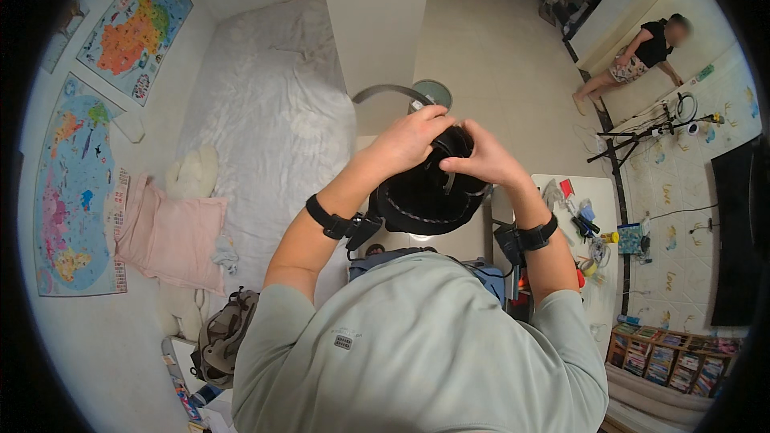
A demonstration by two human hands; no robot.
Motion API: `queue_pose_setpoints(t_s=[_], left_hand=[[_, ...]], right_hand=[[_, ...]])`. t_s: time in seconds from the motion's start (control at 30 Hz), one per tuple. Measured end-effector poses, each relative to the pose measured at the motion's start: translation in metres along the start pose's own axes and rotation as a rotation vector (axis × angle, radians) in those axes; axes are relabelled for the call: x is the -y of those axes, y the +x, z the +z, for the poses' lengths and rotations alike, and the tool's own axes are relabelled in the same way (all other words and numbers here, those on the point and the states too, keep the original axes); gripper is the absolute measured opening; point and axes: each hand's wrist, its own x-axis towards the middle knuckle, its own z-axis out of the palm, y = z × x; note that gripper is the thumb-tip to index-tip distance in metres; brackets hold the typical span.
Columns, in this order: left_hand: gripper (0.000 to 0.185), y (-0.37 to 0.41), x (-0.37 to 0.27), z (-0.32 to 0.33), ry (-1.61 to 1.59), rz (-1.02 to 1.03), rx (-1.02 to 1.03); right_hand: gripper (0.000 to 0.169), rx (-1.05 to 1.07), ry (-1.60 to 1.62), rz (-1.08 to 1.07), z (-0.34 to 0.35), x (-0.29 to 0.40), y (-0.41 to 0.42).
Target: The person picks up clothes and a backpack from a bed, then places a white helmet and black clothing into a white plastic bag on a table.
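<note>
In front of my chest is a black soft fabric item (421,198), perhaps a bag or a cap, with a dark hollow and a patterned trim along its near edge. My left hand (410,137) grips its far left rim, fingers curled over the top. Across from it, my right hand (487,156) holds the far right rim, with the thumb reaching over the hollow. A grey strap (388,91) arcs out to the left beyond my left hand. Its far end is hidden by the hand. Black bands with small devices are on both forearms.
A bed (271,108) with pale sheets lies left, with a pink pillow (174,231). A white table (592,192) with tools and tape stands right. Ahead are a white pillar (379,18) and a round green bin (434,93). A person (646,51) stands far right near a tripod (649,132).
</note>
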Motion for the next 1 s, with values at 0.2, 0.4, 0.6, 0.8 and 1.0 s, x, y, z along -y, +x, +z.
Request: queue_pose_setpoints(t_s=[0.2, 0.4, 0.6, 0.8, 1.0], left_hand=[[0.038, -0.011, 0.005, -0.021, -0.002, 0.034, 0.034], [0.036, -0.023, 0.011, -0.023, -0.014, 0.025, 0.133], [0.036, -0.035, 0.019, -0.020, -0.053, -0.013, 0.204], [0.034, -0.038, 0.023, -0.015, -0.062, -0.056, 0.213], [0.033, -0.039, 0.024, -0.002, -0.069, -0.092, 0.221]], right_hand=[[0.067, 0.049, 0.360, 0.090, -0.025, -0.019, -0.011], [0.071, 0.091, 0.569, 0.174, -0.032, -0.042, -0.014], [0.062, 0.139, 0.429, 0.212, -0.040, -0.055, -0.019], [0.042, -0.193, -0.088, 0.400, -0.024, -0.030, -0.014], [0.046, -0.280, 0.146, 0.454, -0.016, -0.044, -0.010]])
